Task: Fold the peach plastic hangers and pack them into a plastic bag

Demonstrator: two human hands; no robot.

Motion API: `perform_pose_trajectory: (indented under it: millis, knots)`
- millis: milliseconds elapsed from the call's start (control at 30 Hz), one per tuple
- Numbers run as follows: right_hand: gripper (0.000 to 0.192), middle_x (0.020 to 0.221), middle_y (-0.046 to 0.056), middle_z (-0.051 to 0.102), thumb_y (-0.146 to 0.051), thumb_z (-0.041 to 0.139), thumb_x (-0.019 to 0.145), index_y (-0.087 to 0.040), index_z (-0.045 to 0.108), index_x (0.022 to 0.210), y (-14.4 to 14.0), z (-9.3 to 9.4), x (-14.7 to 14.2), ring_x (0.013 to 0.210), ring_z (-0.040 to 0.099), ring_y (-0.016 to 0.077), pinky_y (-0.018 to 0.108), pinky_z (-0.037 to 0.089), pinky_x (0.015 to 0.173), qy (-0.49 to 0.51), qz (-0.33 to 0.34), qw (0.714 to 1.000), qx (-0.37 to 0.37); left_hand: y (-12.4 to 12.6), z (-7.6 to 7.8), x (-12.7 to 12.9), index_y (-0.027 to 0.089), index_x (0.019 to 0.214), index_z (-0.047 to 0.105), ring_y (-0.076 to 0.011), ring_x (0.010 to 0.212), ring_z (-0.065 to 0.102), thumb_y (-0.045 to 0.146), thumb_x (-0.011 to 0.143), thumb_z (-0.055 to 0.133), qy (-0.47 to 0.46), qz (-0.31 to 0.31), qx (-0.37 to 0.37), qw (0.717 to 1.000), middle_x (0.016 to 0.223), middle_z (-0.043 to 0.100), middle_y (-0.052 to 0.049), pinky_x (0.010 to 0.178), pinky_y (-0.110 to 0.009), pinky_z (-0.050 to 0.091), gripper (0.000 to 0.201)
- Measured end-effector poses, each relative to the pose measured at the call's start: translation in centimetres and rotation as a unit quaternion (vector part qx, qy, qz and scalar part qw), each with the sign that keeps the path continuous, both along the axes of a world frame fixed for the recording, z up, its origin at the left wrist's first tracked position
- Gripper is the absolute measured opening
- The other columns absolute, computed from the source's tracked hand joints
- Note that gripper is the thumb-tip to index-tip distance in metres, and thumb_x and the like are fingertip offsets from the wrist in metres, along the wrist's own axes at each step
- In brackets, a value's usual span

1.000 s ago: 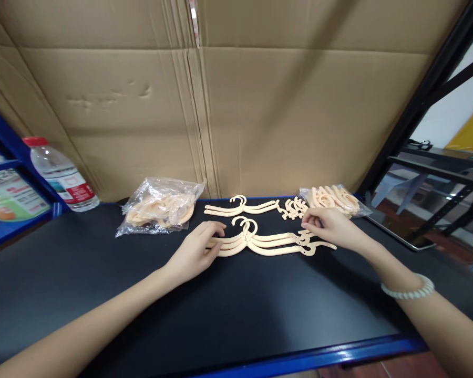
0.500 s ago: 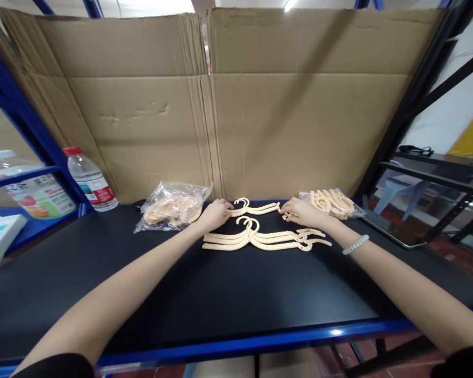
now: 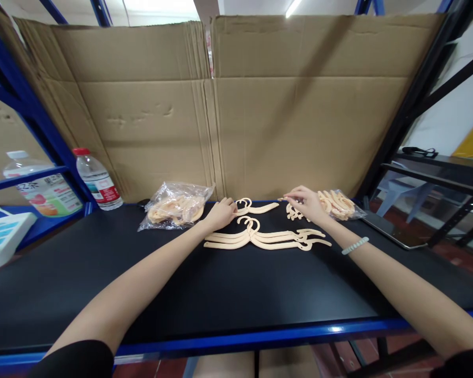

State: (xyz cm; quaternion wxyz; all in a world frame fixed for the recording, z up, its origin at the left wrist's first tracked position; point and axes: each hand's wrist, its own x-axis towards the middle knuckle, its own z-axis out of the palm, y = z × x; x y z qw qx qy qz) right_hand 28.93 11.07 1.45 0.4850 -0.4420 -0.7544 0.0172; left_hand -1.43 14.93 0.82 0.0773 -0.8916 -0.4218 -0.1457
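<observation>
Cream plastic clothes hangers lie on the black tabletop (image 3: 205, 294). My left hand (image 3: 221, 214) is closed over the left side of the farther hanger (image 3: 265, 209), covering that arm; the hook and right arm show. Beyond the hanger's right end, my right hand (image 3: 306, 202) pinches a small yellowish piece (image 3: 280, 199), too small to make out clearly. Several small cream pieces (image 3: 293, 211) lie heaped under this hand, partly hidden by it. Nearer to me, a row of several hangers (image 3: 274, 244) lies close together, with curved hook-like pieces (image 3: 310, 241) at their right ends.
A clear plastic bag of cream parts (image 3: 177, 207) lies at left, another bag (image 3: 341, 205) at right beside a dark flat tablet-like device (image 3: 398, 231). Cardboard (image 3: 299, 115) walls the back. Bottles (image 3: 98, 178) and a white-and-blue object (image 3: 10, 239) stand at left.
My right hand has lifted off the small pieces and pinches one small piece. My left hand has slid slightly right along the farther hanger. The view has shifted slightly.
</observation>
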Motion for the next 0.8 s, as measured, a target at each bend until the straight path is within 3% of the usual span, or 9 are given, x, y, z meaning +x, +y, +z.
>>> perform_pose_trajectory:
  millis: [167, 333, 467, 600, 800]
  knots:
    - [0.036, 0.077, 0.008, 0.07, -0.044, 0.054, 0.085, -0.015, 0.071, 0.098, -1.7, 0.8, -0.4, 0.064, 0.061, 0.0163, 0.03, 0.049, 0.058, 0.139, -0.044, 0.989, -0.027, -0.5, 1.2, -0.5, 0.012, 0.092, 0.06, -0.0173, 0.085, 0.062, 0.023, 0.091, 0.055, -0.03, -0.026, -0.004, 0.999, 0.092, 0.064, -0.004, 0.077, -0.035, 0.052, 0.012]
    - [0.033, 0.068, 0.005, 0.07, -0.042, 0.061, 0.082, -0.014, 0.069, 0.098, -4.9, 0.7, -1.0, 0.059, 0.062, 0.0136, 0.026, 0.048, 0.054, 0.257, 0.022, 0.959, -0.115, -3.0, 2.1, -2.2, 0.017, 0.086, 0.057, -0.0183, 0.08, 0.062, 0.018, 0.09, 0.05, -0.07, -0.046, 0.023, 0.996, 0.086, 0.064, -0.005, 0.07, -0.03, 0.05, 0.008]
    - [0.031, 0.078, 0.007, 0.073, -0.042, 0.07, 0.075, -0.016, 0.071, 0.094, -6.9, 0.6, -1.7, 0.069, 0.068, 0.0164, 0.026, 0.049, 0.058, 0.319, 0.058, 0.927, -0.187, -5.4, 1.9, -3.2, 0.017, 0.086, 0.055, -0.0203, 0.081, 0.06, 0.017, 0.09, 0.048, -0.102, -0.056, 0.061, 0.991, 0.084, 0.063, -0.005, 0.074, -0.034, 0.049, 0.008]
    - [0.031, 0.08, 0.008, 0.073, -0.045, 0.071, 0.073, -0.017, 0.073, 0.086, -7.7, 0.5, -2.2, 0.075, 0.069, 0.0183, 0.027, 0.05, 0.062, 0.371, 0.04, 0.9, -0.227, -7.1, 1.6, -3.2, 0.016, 0.093, 0.055, -0.022, 0.087, 0.059, 0.018, 0.092, 0.047, -0.144, -0.058, 0.098, 0.983, 0.091, 0.064, -0.008, 0.078, -0.038, 0.049, 0.008]
    - [0.031, 0.081, 0.007, 0.072, -0.043, 0.076, 0.068, -0.017, 0.072, 0.085, -8.1, -0.4, -2.1, 0.072, 0.065, 0.0151, 0.024, 0.048, 0.058, 0.383, 0.02, 0.881, -0.275, -9.3, 0.4, -2.1, 0.016, 0.104, 0.057, -0.0184, 0.085, 0.063, 0.017, 0.093, 0.048, -0.167, -0.099, 0.131, 0.972, 0.096, 0.066, -0.007, 0.075, -0.03, 0.051, 0.014]
